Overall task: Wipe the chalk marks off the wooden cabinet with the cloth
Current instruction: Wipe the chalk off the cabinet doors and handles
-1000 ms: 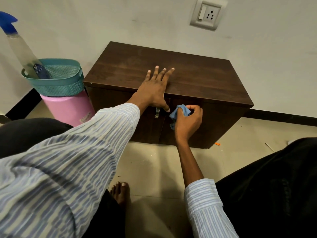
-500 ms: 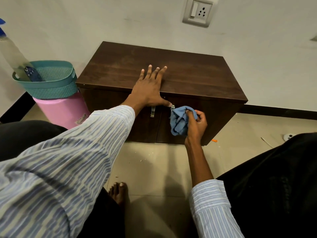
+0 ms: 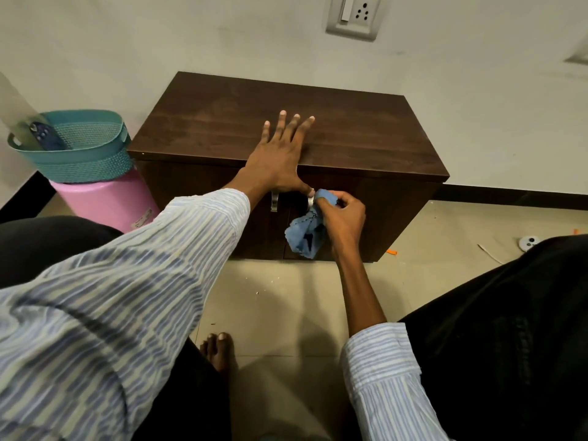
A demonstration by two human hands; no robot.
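Note:
A low dark wooden cabinet (image 3: pixel 366 138) stands against the wall. My left hand (image 3: pixel 280 157) lies flat on its top near the front edge, fingers spread, thumb hooked over the edge. My right hand (image 3: pixel 342 218) is closed on a crumpled blue cloth (image 3: pixel 304 233) and presses its upper end against the right door's metal handle, close to my left thumb. The rest of the cloth hangs down over the door front. The left door's metal handle (image 3: pixel 274 200) shows beside it. I see no chalk marks on the top.
A teal basket (image 3: pixel 95 154) with a spray bottle (image 3: pixel 19 113) sits on a pink bucket (image 3: pixel 105 202) left of the cabinet. A wall socket (image 3: pixel 354 14) is above. My bare foot (image 3: pixel 218 350) rests on the tiled floor, with small orange scraps (image 3: pixel 392 252) and a white disc (image 3: pixel 528 241) at right.
My right hand has shifted the cloth on the door front, first down and open, now bunched up against the handle. My left hand stays flat on the cabinet top.

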